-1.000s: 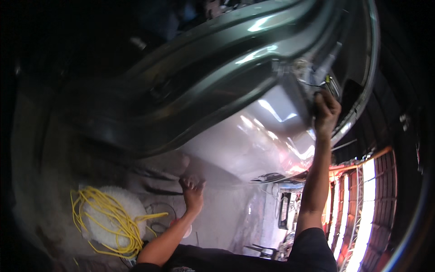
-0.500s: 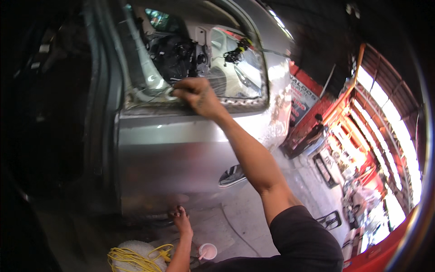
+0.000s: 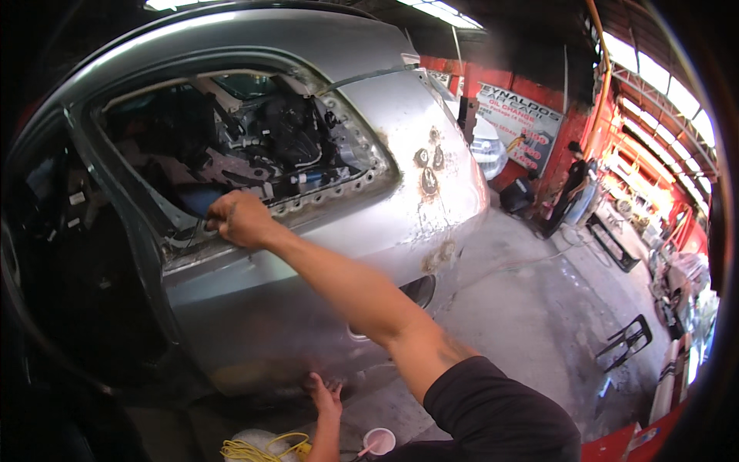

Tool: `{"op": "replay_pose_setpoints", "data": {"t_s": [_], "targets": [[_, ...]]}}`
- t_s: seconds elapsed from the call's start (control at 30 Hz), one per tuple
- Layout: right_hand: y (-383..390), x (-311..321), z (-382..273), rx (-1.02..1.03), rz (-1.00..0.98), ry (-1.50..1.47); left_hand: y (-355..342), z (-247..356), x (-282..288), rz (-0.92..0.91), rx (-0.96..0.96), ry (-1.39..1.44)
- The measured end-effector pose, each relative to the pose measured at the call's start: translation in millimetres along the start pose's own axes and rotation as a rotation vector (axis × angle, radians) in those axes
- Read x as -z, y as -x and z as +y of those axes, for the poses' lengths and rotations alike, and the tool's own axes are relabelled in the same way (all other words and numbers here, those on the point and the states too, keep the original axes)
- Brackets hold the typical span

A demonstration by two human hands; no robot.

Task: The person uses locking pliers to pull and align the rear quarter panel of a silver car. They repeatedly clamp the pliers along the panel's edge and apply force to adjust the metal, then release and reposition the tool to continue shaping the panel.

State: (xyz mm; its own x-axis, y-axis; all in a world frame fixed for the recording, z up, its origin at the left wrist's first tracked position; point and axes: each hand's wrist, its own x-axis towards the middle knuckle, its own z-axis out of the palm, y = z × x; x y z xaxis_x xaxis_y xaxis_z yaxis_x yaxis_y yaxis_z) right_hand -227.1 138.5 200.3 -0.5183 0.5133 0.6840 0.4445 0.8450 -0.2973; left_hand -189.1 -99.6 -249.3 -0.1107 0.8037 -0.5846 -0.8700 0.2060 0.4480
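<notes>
A silver car body (image 3: 308, 269) fills the left and middle, its rear side window opening (image 3: 254, 146) stripped bare and showing dark inner parts. My right hand (image 3: 235, 219) reaches up from the lower right, fingers curled over the lower edge of that opening. Rust spots and sanded patches (image 3: 427, 173) mark the panel behind the window. My left hand (image 3: 327, 394) lies flat, fingers apart, against the bottom of the panel near the floor.
A small white cup with a stick (image 3: 377, 441) and a yellow cord coil (image 3: 265, 446) lie by my left hand. A person in black (image 3: 573, 185) stands at the back right. A black metal stand (image 3: 627, 343) sits on the concrete floor.
The view has swung from the car's curved upper body to its side. My right hand came off the high edge onto the window's lower edge. My left hand stays low on the panel.
</notes>
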Motion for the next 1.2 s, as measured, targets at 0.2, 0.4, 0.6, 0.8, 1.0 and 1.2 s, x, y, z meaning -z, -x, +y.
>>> {"op": "replay_pose_setpoints", "data": {"t_s": [0.2, 0.4, 0.6, 0.8, 1.0, 1.2], "targets": [[1, -9, 4, 0.016, 0.047, -0.029, -21, -35, 1, -0.031, -0.065, 0.033], [-2, -20, 1, 0.135, 0.052, -0.066, -60, -42, 48, -0.193, 0.083, 0.159], [41, 38, 15, 0.309, 0.181, 0.054, -21, -44, -35, -0.056, -0.082, 0.105], [265, 179, 68, 0.031, 0.465, -0.022, 2, -32, -27, -0.005, -0.111, 0.117], [444, 242, 187, -0.799, 1.035, -0.113, 5, -26, -31, -0.001, -0.051, 0.072], [458, 237, 238, -0.885, 0.862, -0.730, 22, -29, -59, 0.056, -0.040, 0.027]]}}
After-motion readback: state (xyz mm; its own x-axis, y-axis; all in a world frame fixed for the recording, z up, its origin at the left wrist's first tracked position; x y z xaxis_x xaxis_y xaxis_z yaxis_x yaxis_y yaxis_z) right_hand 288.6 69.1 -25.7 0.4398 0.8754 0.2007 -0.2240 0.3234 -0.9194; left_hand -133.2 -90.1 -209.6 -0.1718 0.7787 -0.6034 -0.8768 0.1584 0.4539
